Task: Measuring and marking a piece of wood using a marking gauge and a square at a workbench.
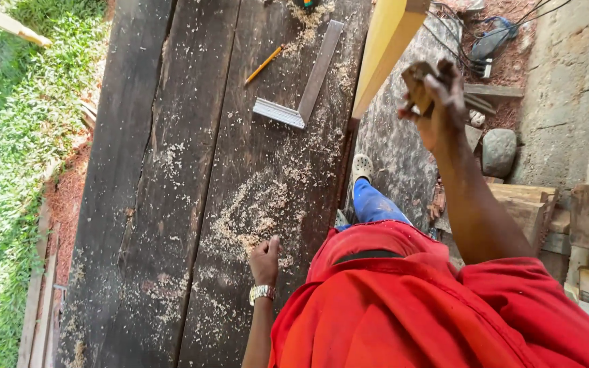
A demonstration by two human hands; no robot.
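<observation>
**Sawdust down, measuring tools laid aside, small block raised in the right hand**

Across most of the view, a dark plank counter [172,204], weathered and split along its length, with grass [15,136] off its left edge. Over the far right corner, a pale yellow board [386,48], leaning out past the edge.

Strewn over the planks, sawdust [253,211], thickest near the near edge and again up by the far end. Judged from that: some cutting or shaving already done here, and none swept away.

Near the far end, a metal try square [305,88] lying flat, touched by no hand. Apparently done with for now.

Off the counter's right side and raised above the ground, the right hand [438,102], grip curled tight around a small brown block [416,82], seemingly wood. Held in the air well apart from the counter and just beside the yellow board; no clear mark or cut to be made out on it.

At the near edge, the left hand [265,262], knuckles down on the planks amid the sawdust, grip folded in on itself with nothing seen inside.

Just left of the square, a yellow pencil [264,65], lying loose. On the left wrist, a silver watch [262,294].

Left to do, as far as shown: block not yet set down or joined to anything.
</observation>
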